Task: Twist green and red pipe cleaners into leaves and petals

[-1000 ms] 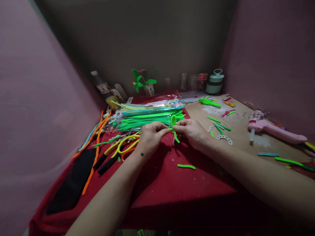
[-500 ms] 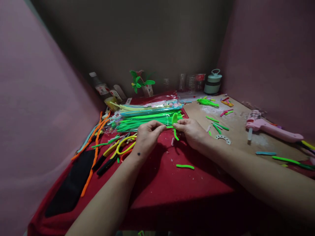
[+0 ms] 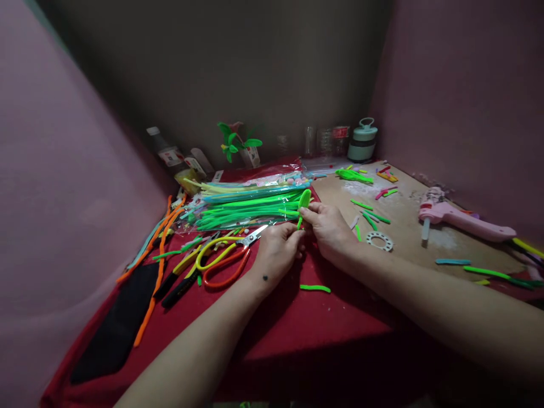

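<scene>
Here, between my two hands, is a green looped piece [image 3: 304, 199], upright above my fingertips. My right hand [image 3: 329, 226] pinches it near its base between thumb and finger, and my left hand [image 3: 280, 249], just below and to the left, has thumb and fingers closed at its lower end. Left of my left hand lie scissors [image 3: 226, 273] with one yellow and one red handle. Beyond my hands, green stems [image 3: 250, 208] lie in clear plastic packaging on the surface [image 3: 263, 334]. Nearer me than my fingertips is a short green strip [image 3: 315, 288]. Well to the right of my right hand rests a pink glue gun [image 3: 471, 221].
</scene>
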Motion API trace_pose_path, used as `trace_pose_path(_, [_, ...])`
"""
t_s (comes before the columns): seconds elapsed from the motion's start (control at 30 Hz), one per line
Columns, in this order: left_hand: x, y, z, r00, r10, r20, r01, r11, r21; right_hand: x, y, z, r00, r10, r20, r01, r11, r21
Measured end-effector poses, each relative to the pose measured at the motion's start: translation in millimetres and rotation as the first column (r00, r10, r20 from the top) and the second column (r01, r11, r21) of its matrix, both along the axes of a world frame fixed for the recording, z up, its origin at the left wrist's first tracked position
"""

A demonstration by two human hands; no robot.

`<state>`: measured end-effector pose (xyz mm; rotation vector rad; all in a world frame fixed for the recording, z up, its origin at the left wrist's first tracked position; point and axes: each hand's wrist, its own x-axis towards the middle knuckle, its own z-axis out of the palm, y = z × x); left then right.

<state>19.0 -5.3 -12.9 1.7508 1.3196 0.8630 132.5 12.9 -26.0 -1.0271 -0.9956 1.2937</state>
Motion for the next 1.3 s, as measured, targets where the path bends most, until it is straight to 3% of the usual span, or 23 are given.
trace_pose_path(0.1, [-4,0,-2.7,0.988,-0.088,-0.127,0.106,0.984,0.144,-1,-1,0.2,0.999,-0.027,-0.046,0.026,0.999,-0.018])
trace_pose_path(0.17, [-6,0,-1.6,0.982,-0.132,-0.134,0.150,0.980,0.131,-2,-2,0.6,0.998,-0.018,-0.057,0.017,1.000,-0.017])
trace_pose_path(0.27, [-7,0,2.3,0.986,-0.157,-0.052,0.156,0.987,-0.028,-1,-1,-0.3,0.998,-0.017,-0.056,0.016,1.000,-0.006])
trace_pose_path(0.37, [-12,4,6.4,0.985,-0.175,0.016,0.174,0.958,-0.230,1,2,-1.7,0.999,-0.007,-0.046,0.007,1.000,0.000])
trace_pose_path(0.43, [-18,7,9.3,0.986,-0.144,0.082,0.161,0.948,-0.274,2,4,-1.3,0.999,0.005,-0.051,-0.005,1.000,-0.004])
trace_pose_path(0.63, [-29,11,16.6,0.945,0.075,0.318,-0.056,0.996,-0.069,2,-1,6.0,0.994,0.112,-0.014,-0.112,0.993,-0.035])
trace_pose_path(0.77, [-28,9,16.1,0.927,0.141,0.346,-0.124,0.990,-0.070,1,-4,9.6,0.984,0.160,-0.079,-0.163,0.986,-0.035])
trace_pose_path(0.97, [-25,7,16.4,0.921,0.175,0.349,-0.176,0.984,-0.030,1,-2,7.5,0.966,0.188,-0.178,-0.201,0.978,-0.059])
trace_pose_path(1.17, [-28,9,17.6,0.940,0.140,0.310,-0.159,0.987,0.034,0,-4,6.5,0.974,0.210,-0.081,-0.215,0.975,-0.054])
trace_pose_path(1.3, [-33,13,19.7,0.928,0.170,0.331,-0.184,0.983,0.010,0,-5,6.8,0.970,0.237,-0.053,-0.240,0.968,-0.067])
